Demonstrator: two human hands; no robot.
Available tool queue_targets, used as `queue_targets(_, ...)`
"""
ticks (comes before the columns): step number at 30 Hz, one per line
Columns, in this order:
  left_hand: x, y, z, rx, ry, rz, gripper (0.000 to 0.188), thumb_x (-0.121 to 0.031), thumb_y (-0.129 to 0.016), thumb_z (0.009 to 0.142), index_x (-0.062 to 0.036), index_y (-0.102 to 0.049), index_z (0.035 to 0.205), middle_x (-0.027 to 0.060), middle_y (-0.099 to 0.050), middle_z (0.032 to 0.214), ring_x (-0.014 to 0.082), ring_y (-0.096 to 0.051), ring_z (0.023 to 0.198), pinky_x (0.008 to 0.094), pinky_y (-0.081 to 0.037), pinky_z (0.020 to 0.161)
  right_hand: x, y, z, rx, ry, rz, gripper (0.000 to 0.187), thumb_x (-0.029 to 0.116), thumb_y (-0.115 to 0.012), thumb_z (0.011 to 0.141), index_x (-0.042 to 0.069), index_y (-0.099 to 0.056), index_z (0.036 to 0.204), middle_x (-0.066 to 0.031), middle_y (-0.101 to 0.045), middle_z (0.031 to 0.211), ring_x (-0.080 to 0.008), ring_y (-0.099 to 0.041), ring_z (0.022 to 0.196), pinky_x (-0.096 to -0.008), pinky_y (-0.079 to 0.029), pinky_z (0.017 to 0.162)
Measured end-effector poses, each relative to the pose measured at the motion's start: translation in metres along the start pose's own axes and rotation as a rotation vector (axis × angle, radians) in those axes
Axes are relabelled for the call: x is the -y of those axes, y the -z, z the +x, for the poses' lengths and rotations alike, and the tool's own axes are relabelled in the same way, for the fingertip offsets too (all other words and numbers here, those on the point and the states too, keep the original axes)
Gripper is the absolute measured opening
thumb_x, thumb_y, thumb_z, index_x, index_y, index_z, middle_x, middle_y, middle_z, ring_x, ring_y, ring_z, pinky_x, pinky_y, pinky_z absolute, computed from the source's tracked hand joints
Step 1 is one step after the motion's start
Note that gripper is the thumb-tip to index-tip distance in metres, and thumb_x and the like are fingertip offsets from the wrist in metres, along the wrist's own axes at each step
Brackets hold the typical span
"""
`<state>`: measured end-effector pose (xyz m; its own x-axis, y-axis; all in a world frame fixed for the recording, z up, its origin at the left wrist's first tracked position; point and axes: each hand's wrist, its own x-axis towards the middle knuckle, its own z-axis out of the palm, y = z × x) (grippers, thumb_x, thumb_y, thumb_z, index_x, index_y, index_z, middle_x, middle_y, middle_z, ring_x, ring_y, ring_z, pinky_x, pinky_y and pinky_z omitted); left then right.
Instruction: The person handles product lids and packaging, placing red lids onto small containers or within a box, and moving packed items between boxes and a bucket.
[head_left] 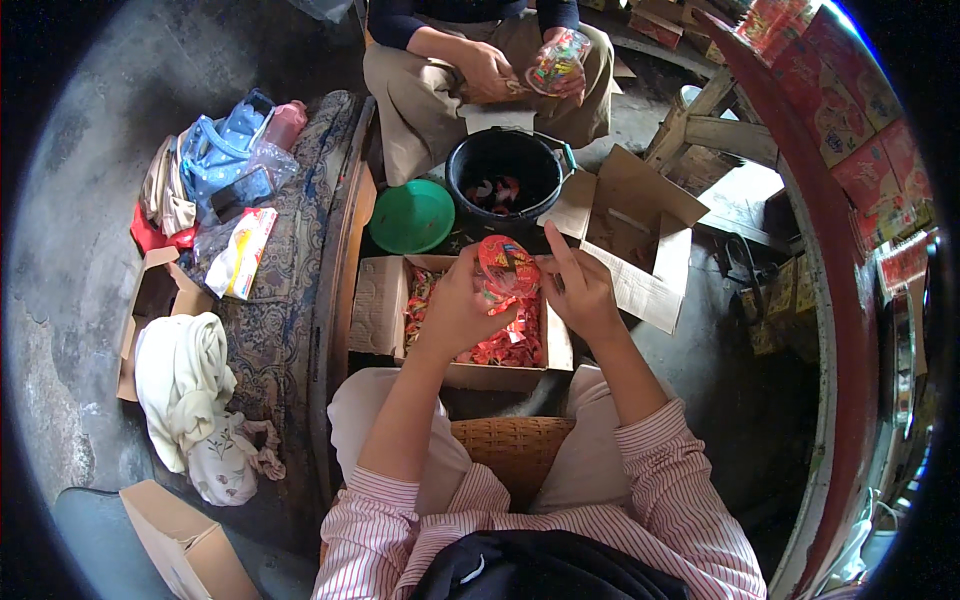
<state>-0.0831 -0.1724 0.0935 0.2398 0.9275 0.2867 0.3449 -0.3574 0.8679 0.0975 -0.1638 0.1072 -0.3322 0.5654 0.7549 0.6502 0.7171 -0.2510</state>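
Observation:
My left hand [458, 305] is closed on the side of a clear plastic container with a round red printed top [508, 262], held above a cardboard box. My right hand [583, 295] is at the container's right edge, index finger raised and fingers apart; I cannot tell whether a fingertip touches it. Below both hands, the open box [480, 376] is filled with small red and multicoloured wrapped packets [500, 345]. What lies inside the held container is mostly hidden.
Beyond the box stand a black bucket [505, 133] and a green plastic lid [412, 216]. Opposite, a co-worker's hands [490, 72] include one holding a clear jar [558, 62] of colourful packets. An open carton [640, 225] lies right; a patterned bench [285, 300] holds bags and cloth.

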Motion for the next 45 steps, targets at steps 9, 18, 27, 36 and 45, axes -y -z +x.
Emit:
queue_targets(9, -0.004, 0.002, 0.000, 0.066, 0.018, -0.085, 0.057, -0.008, -0.069, 0.063, -0.0040, -0.042, 0.112, 0.0156, -0.060, 0.099, 0.0318, -0.059, 0.094, 0.0372, -0.046, 0.081, -0.003, -0.002, -0.004, 0.010, -0.014, -0.019, 0.064, -0.006, -0.063, 0.063, -0.004, -0.043, 0.124, -0.0093, -0.057, 0.064, -0.0212, -0.056, 0.057, -0.0313, -0.048, 0.053)
queue_targets(18, -0.007, 0.008, -0.003, 0.200, 0.041, -0.189, 0.058, -0.006, -0.068, 0.063, -0.0048, -0.043, 0.116, 0.0103, -0.057, 0.103, 0.0212, -0.057, 0.095, 0.0325, -0.043, 0.085, -0.001, -0.001, -0.005, 0.008, 0.004, -0.001, 0.059, -0.004, -0.063, 0.067, -0.004, -0.045, 0.123, -0.0103, -0.054, 0.061, -0.0218, -0.054, 0.054, -0.0326, -0.047, 0.052)
queue_targets(27, 0.001, 0.009, -0.008, 0.336, 0.092, -0.302, 0.068, -0.008, -0.067, 0.063, -0.0054, -0.038, 0.124, 0.0093, -0.052, 0.113, 0.0189, -0.050, 0.105, 0.0328, -0.039, 0.091, 0.002, -0.003, 0.001, -0.014, 0.041, 0.066, 0.060, -0.005, -0.063, 0.066, -0.004, -0.043, 0.123, -0.0094, -0.059, 0.067, -0.0220, -0.059, 0.059, -0.0320, -0.050, 0.054)
queue_targets(36, -0.004, 0.012, -0.004, 0.293, 0.104, -0.401, 0.066, -0.007, -0.070, 0.063, -0.0057, -0.042, 0.122, 0.0052, -0.052, 0.112, 0.0139, -0.050, 0.102, 0.0302, -0.041, 0.089, -0.004, 0.004, -0.001, -0.030, -0.126, 0.193, 0.054, -0.007, -0.066, 0.065, 0.000, -0.049, 0.116, -0.0108, -0.064, 0.076, -0.0208, -0.063, 0.067, -0.0299, -0.050, 0.061)
queue_targets(45, 0.001, 0.010, -0.001, 0.221, 0.067, -0.424, 0.063, -0.008, -0.071, 0.063, -0.0043, -0.044, 0.120, 0.0060, -0.055, 0.109, 0.0139, -0.052, 0.101, 0.0297, -0.041, 0.088, -0.010, 0.001, -0.005, -0.103, -0.387, 0.364, 0.013, -0.006, -0.064, 0.071, 0.000, -0.060, 0.081, -0.0080, -0.059, 0.079, -0.0132, -0.057, 0.068, -0.0259, -0.047, 0.065)
